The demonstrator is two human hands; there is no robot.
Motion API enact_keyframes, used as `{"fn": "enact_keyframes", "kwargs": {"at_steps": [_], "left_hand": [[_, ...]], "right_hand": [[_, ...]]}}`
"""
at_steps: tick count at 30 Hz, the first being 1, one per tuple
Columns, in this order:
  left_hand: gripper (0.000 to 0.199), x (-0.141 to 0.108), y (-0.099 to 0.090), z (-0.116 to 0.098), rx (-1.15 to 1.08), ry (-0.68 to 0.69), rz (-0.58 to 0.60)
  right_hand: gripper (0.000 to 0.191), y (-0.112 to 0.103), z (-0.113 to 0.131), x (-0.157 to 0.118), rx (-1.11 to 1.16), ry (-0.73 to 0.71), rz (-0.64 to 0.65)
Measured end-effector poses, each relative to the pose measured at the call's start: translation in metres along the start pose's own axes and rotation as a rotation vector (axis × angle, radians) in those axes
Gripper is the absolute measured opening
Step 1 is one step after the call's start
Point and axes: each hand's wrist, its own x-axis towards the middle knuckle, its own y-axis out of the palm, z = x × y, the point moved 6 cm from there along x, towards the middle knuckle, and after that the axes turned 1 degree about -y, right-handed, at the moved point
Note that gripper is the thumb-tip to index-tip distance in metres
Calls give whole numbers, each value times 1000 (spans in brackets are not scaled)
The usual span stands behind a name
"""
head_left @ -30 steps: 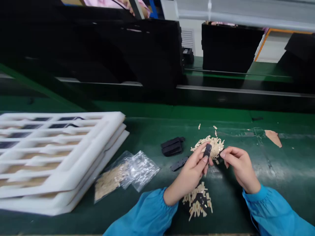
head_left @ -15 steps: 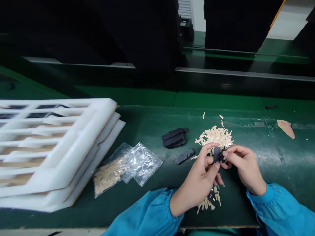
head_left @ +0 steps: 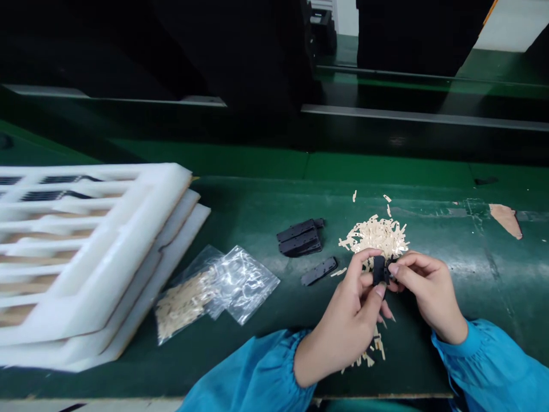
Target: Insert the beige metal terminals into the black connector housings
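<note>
Between thumb and fingers, my left hand [head_left: 349, 315] grips a small black plastic part [head_left: 379, 270]. My right hand [head_left: 429, 289] pinches at that part's right end; whether its fingertips hold a separate small piece is hidden. Just beyond the fingers spreads a heap of small cream-coloured flat pieces [head_left: 380, 233]. More cream pieces [head_left: 377, 343] lie below my left hand, partly covered by it. To the left a single black strip-shaped part [head_left: 319, 271] rests on the table, with a stack of similar black parts [head_left: 300, 237] behind it.
Stacked white foam trays [head_left: 128, 229] with slots, a few holding black parts, fill the left side. Clear plastic bags [head_left: 251, 283] lie beside them, one with cream pieces [head_left: 184, 303] inside. A torn brown scrap [head_left: 506, 220] lies at right on the green table [head_left: 257, 200].
The view has shifted slightly. Both hands stay together at the black part, which has turned a little between the fingers. Nothing has been let go.
</note>
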Motion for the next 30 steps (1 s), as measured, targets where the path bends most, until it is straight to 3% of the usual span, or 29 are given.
{"fn": "enact_keyframes", "kwargs": {"at_steps": [30], "left_hand": [[40, -3, 0, 0, 163, 30, 2]], "right_hand": [[19, -1, 1, -3, -65, 29, -44]]}}
